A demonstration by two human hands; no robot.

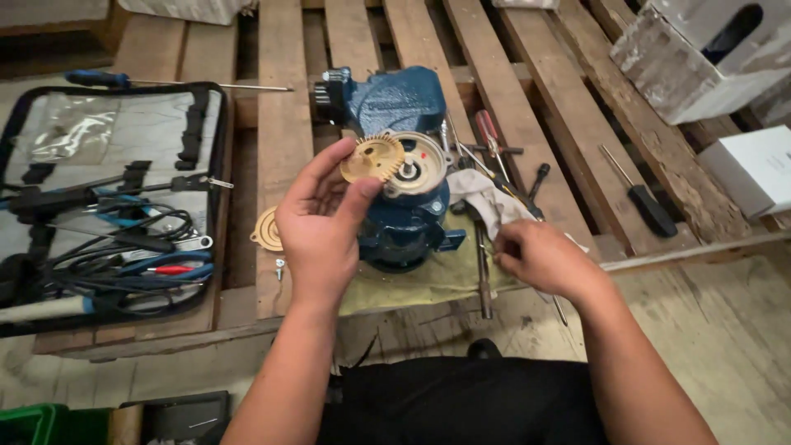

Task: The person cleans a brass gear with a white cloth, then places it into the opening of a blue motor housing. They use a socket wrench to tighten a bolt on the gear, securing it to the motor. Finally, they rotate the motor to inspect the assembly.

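Note:
My left hand (317,224) holds a brass toothed gear (372,159) by its rim, just left of the open round housing (418,164) of a blue gearbox (397,111) that stands on a yellow-green cloth (428,276). My right hand (540,257) rests to the right of the gearbox, fingers curled on a white rag (488,200) and the tools under it. A brass cover plate (265,231) lies on the pallet plank behind my left hand, with a small screw (280,266) beside it.
An open black tool case (107,198) with pliers and cables lies at the left. Screwdrivers (638,198) and a red-handled one (488,132) lie on the wooden pallet (568,107). White boxes (754,169) stand at the right; a blue-handled screwdriver (165,81) lies behind the case.

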